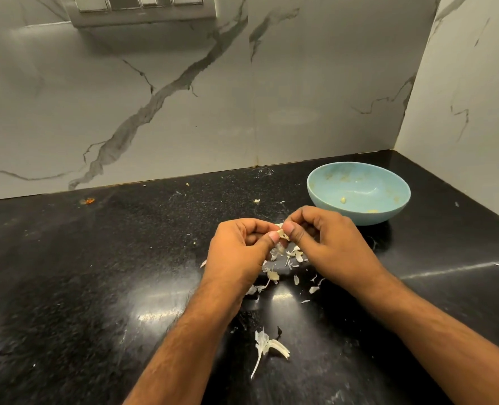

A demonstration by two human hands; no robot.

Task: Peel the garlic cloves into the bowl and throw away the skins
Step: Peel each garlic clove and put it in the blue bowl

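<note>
Black counter point(96, 258), marble wall point(184, 97), switch panel point(143, 10)

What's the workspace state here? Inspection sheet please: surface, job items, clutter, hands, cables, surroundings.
Surface: black speckled countertop, glossy with glare.
Job's things: garlic clove pinched between both hands; blue bowl behind the right hand, one peeled clove inside.
Clutter: garlic skins scattered under the hands; larger skin piece nearer the camera; orange speck at left.
Grippers: left hand and right hand both grip the clove.
Cables: nothing seen.
Surroundings: marble wall; switch panel on it.
</note>
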